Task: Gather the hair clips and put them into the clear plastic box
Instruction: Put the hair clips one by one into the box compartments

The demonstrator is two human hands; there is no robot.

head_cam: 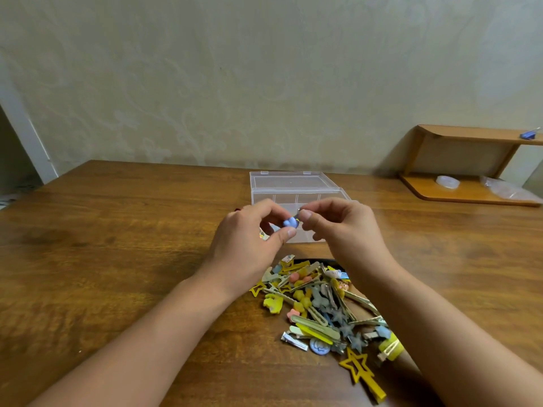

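Note:
A clear plastic box (293, 198) stands open on the wooden table, its lid tipped back toward the wall. Just in front of it, above the table, my left hand (249, 239) and my right hand (346, 227) together pinch a small blue hair clip (291, 223). The left fingers hold its blue end and the right thumb and forefinger hold its metal end. Near me lies a pile of several hair clips (320, 304), mostly yellow, grey-blue and pink, with a yellow star clip (357, 367) at its near edge.
The wooden table (117, 245) runs up to a pale patterned wall. At the back right stands a low wooden shelf (470, 160) with a roll of tape (447, 182), a clear bag and a blue binder clip (527, 135) on top.

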